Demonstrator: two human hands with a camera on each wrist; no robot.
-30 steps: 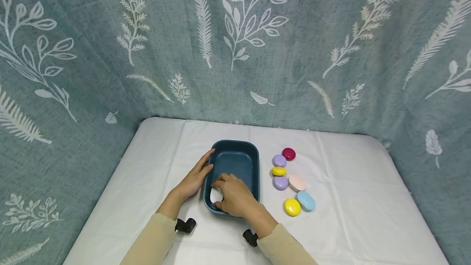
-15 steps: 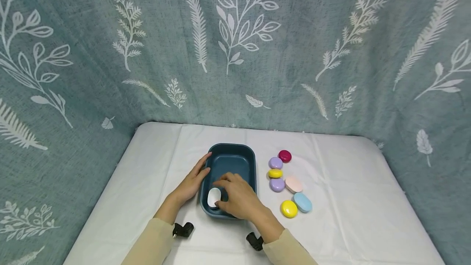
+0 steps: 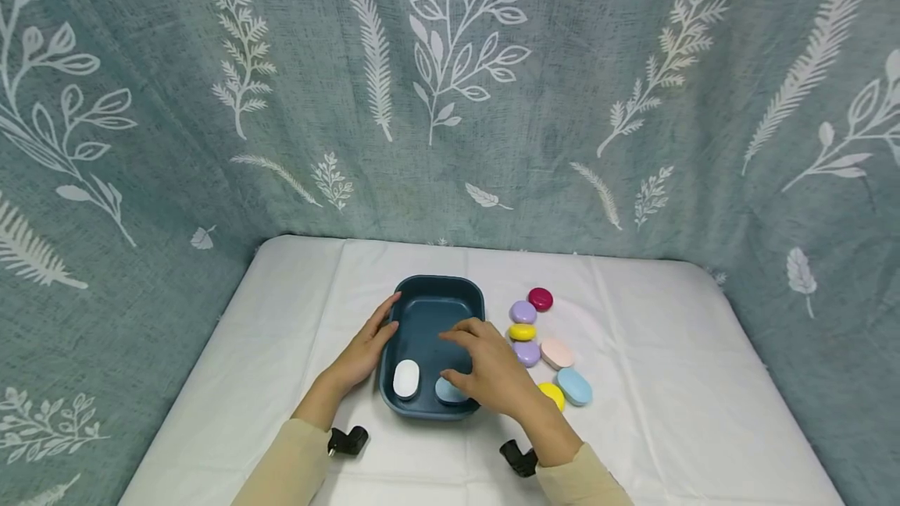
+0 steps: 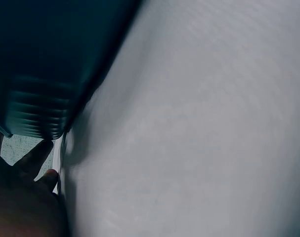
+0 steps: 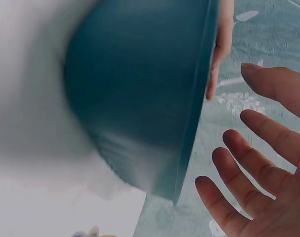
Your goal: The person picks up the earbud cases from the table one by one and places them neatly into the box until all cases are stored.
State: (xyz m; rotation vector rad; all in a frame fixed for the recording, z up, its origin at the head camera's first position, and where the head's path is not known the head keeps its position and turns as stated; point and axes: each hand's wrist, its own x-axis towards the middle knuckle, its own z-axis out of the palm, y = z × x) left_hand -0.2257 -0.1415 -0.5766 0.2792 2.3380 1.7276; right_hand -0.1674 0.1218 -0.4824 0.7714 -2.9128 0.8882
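Observation:
A dark blue rectangular box (image 3: pixel 427 334) stands on the white-covered table. Inside, a white oval piece (image 3: pixel 406 379) lies in the near left corner, and a light blue rounded piece (image 3: pixel 447 391) lies at the near right, partly hidden by the hand. My left hand (image 3: pixel 362 348) rests against the box's left wall with its fingers extended; the left wrist view shows its fingers (image 4: pixel 36 158) at the ribbed wall. Over the box's right side hovers my right hand (image 3: pixel 492 365), thumb and fingers apart. In the right wrist view, that right hand (image 5: pixel 263 158) holds nothing.
Right of the box lie several smooth rounded pieces: a dark red piece (image 3: pixel 540 300), two purple ones (image 3: pixel 523 312), a thin yellow one (image 3: pixel 522 332), a pink one (image 3: pixel 558 354), a light blue one (image 3: pixel 574 387) and a larger yellow one (image 3: pixel 550 394). A patterned curtain (image 3: pixel 394 84) hangs behind the table.
My right hand has let go of the white oval piece and moved right, uncovering the light blue piece in the box. My left hand stays at the box's side.

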